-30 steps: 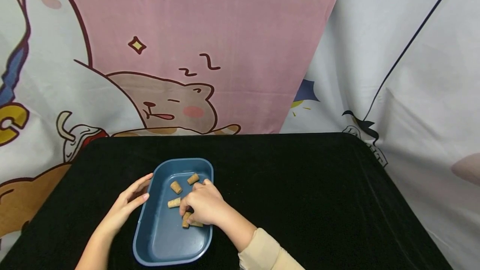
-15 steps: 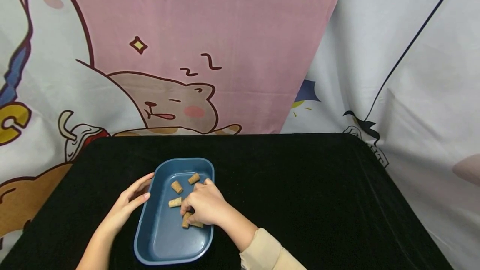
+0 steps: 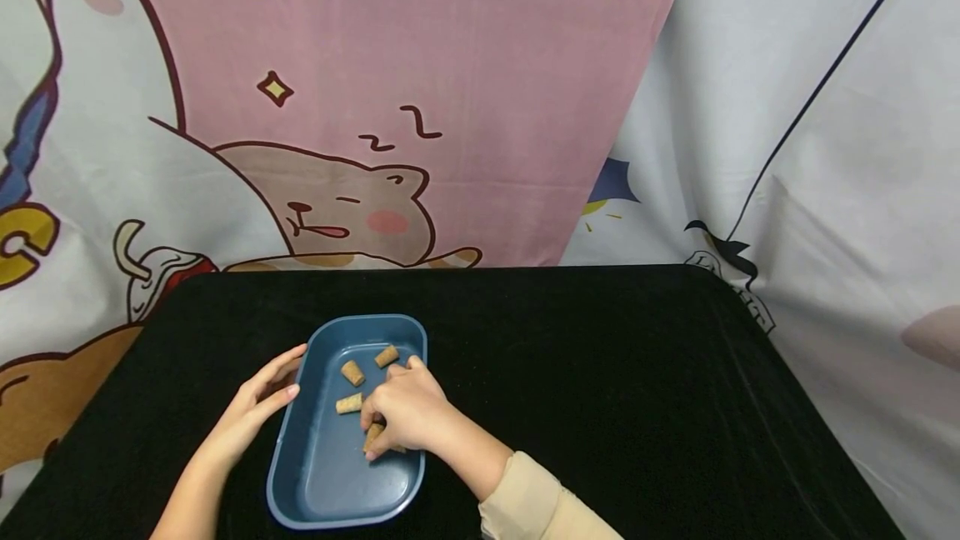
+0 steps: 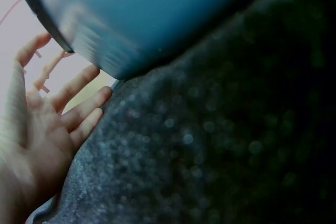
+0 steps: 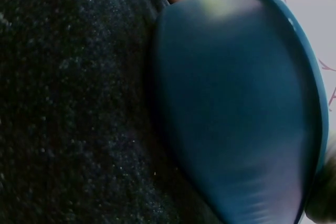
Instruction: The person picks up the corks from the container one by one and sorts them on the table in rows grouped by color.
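Note:
A blue tray (image 3: 337,490) with raised walls stands on the black cloth, and several brown corks lie inside it. One cork (image 3: 352,373) and another cork (image 3: 386,357) lie towards the far end; a paler cork (image 3: 348,404) is nearer the middle. My right hand (image 3: 408,411) reaches over the tray's right wall and pinches a cork (image 3: 372,435) between thumb and curled fingers. A further cork beneath that hand is mostly hidden. My left hand (image 3: 251,415), fingers nearly straight, touches the tray's left rim; the left wrist view shows its fingers (image 4: 79,85) by the outer wall.
The black-covered table (image 3: 600,398) stretches right of the tray. Behind it hangs a pink and white curtain (image 3: 510,90) with cartoon animals. In the right wrist view the tray's outer wall (image 5: 236,87) fills much of the picture.
My right thumb has shifted left and down across the cork it holds, covering more of the cork behind. The left hand and the tray stay in place.

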Available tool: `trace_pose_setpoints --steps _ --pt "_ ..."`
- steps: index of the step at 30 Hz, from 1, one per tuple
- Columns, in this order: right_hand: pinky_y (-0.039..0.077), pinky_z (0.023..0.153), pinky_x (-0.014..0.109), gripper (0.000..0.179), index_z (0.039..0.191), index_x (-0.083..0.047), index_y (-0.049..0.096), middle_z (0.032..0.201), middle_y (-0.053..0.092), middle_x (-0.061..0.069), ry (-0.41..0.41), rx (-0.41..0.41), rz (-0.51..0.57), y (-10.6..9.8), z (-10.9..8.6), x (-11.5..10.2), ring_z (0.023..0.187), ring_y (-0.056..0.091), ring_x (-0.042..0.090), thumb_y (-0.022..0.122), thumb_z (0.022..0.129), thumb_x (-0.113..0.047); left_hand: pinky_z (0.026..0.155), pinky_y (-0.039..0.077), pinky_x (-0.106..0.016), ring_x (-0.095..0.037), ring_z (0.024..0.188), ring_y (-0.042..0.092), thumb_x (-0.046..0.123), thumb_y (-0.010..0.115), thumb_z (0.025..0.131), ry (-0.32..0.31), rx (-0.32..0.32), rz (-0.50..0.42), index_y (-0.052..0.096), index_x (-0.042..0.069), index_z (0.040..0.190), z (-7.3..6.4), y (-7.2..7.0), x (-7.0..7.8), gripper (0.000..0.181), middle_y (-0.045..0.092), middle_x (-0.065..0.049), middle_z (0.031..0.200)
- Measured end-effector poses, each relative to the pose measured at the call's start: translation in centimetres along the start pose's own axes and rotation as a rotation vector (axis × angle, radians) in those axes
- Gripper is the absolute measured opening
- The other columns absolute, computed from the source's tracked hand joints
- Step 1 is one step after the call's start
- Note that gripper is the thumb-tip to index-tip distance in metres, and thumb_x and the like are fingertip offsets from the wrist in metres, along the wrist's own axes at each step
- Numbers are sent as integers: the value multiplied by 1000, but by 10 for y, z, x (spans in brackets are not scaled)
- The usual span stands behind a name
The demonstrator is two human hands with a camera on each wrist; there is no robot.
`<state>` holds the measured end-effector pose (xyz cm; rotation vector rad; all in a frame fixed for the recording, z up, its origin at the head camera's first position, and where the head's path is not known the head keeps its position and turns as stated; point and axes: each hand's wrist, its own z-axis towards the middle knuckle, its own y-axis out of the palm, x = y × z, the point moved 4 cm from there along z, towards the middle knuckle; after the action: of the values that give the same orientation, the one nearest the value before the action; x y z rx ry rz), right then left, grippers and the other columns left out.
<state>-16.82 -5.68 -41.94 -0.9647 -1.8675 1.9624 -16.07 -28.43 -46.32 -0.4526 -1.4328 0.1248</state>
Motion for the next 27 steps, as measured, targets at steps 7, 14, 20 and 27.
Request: trace_pose_setpoints --steps 7,14,20,27 --pt "24 66 27 20 83 -40 74 66 55 -30 7 20 -15 0 0 -2 71 36 3 81 69 -52 86 46 -28 2 112 49 18 47 101 -10 6 3 31 10 149 -1 0 0 51 43 -23 141" --pt "25 65 25 20 87 -38 75 73 59 -30 -1 51 7 -2 -2 0 71 37 2 81 71 -47 86 45 -28 1 113 49 17 47 101 -10 -4 -6 30 9 149 -1 0 -1 52 41 -24 142" --pt "26 67 23 22 92 -34 76 77 61 -30 -13 87 59 -4 -3 2 72 37 1 80 74 -44 87 44 -27 2 113 48 17 46 101 -2 -6 -9 31 9 149 0 1 -2 51 42 -24 142" --pt "29 67 20 25 96 -28 76 84 62 -27 -53 158 158 -9 -9 3 76 39 -1 81 74 -38 87 45 -27 0 114 49 14 45 101 28 -8 -23 31 8 149 -1 0 -1 50 42 -24 141"
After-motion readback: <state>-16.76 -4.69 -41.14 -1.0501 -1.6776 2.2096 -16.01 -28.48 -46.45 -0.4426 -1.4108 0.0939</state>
